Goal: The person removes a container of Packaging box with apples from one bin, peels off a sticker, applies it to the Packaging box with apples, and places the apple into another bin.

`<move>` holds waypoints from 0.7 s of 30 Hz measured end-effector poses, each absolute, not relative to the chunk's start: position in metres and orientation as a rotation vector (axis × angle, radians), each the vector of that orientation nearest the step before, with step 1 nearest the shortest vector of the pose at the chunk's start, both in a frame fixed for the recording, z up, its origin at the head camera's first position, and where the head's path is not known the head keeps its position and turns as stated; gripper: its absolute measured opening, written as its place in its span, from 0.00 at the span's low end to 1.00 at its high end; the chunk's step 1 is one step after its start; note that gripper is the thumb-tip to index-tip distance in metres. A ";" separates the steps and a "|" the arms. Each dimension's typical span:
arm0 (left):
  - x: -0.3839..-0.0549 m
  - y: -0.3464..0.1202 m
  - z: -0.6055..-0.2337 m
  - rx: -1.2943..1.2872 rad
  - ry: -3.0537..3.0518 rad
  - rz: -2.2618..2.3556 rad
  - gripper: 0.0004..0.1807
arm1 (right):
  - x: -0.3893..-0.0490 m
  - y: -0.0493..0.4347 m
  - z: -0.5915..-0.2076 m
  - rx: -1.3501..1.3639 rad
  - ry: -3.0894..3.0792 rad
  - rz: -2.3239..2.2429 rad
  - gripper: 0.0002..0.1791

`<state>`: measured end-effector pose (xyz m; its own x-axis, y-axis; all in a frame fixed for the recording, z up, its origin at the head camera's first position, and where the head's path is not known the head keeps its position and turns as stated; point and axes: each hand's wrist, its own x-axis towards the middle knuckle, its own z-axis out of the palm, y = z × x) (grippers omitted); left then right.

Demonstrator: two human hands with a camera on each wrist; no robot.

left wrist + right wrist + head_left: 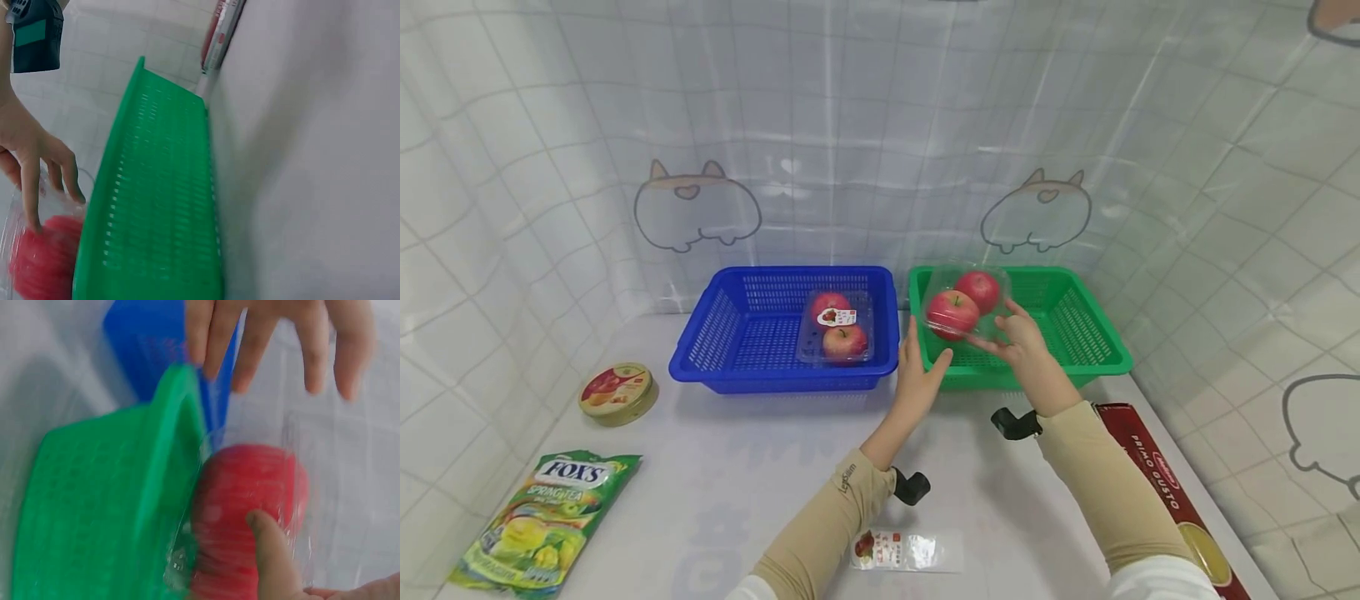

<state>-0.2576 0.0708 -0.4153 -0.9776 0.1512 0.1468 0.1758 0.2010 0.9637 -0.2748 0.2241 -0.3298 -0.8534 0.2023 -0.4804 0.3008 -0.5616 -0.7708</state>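
Note:
My right hand (1018, 337) holds a clear plastic pack of two red apples (964, 304) over the left end of the green basket (1112, 364). In the right wrist view my thumb (269, 550) presses on the pack (250, 506) beside the basket's rim (106, 506). In the left wrist view its fingers (31, 150) are spread on the pack (40, 256) next to the green basket (156, 206). My left hand (921, 367) is open with straight fingers at the basket's front left corner, close beside the pack. A second apple pack (838, 329) lies in the blue basket (737, 333).
A round tin (617, 393) and a green Fox's candy bag (546, 521) lie at the table's left. A small clear packet with a red label (906, 550) lies near the front edge. A long red Primo Gusto box (1172, 492) runs along the right edge. Tiled curtains wall the table.

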 end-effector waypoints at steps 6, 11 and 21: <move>-0.257 0.072 -0.404 -0.324 -2.232 -2.121 0.42 | -0.262 0.202 -0.322 0.790 1.423 -2.657 0.35; -0.257 0.073 -0.398 -0.228 -2.157 -2.214 0.43 | -0.254 0.184 -0.322 0.794 1.404 -2.729 0.36; -0.258 0.073 -0.391 0.040 -1.945 -2.321 0.45 | -0.240 0.151 -0.330 0.779 1.478 -2.771 0.34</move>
